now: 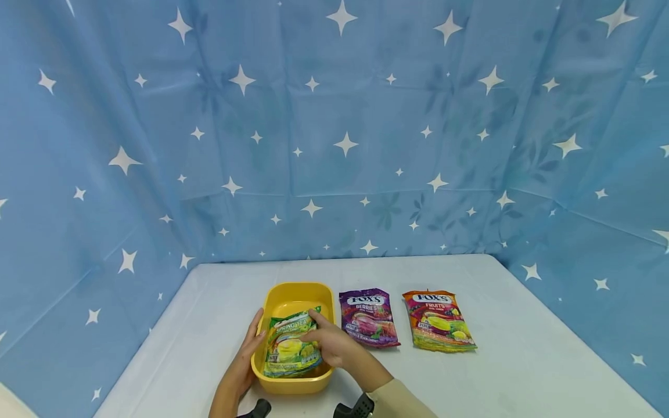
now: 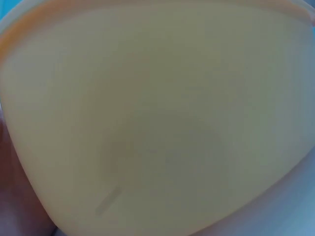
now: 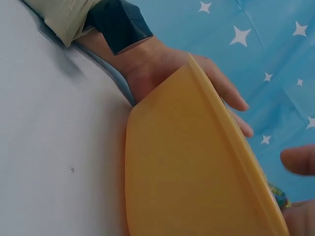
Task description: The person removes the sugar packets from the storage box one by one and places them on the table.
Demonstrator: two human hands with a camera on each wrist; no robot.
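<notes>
A green "Spring Tea" candy bag [image 1: 289,348] lies slanted inside the yellow tub [image 1: 297,385]. My right hand [image 1: 334,347] reaches over the tub's right rim and holds the bag by its upper right side; in the right wrist view only a sliver of bag [image 3: 279,195] shows beside the fingers. Along the tub's left side rests my left hand [image 1: 243,361], fingers fairly straight against the outer wall and tips at the rim. The right wrist view shows this left hand [image 3: 162,69] behind the tub wall [image 3: 182,162]. Tub wall [image 2: 162,108] fills the left wrist view.
Right of the tub lies a purple "Fox's Berries" candy bag [image 1: 369,318], close to my right hand. Farther right is an orange-red "Fox's Fruits" bag [image 1: 439,321]. All stand on a white table [image 1: 522,371], with a blue star-patterned curtain [image 1: 334,174] behind it.
</notes>
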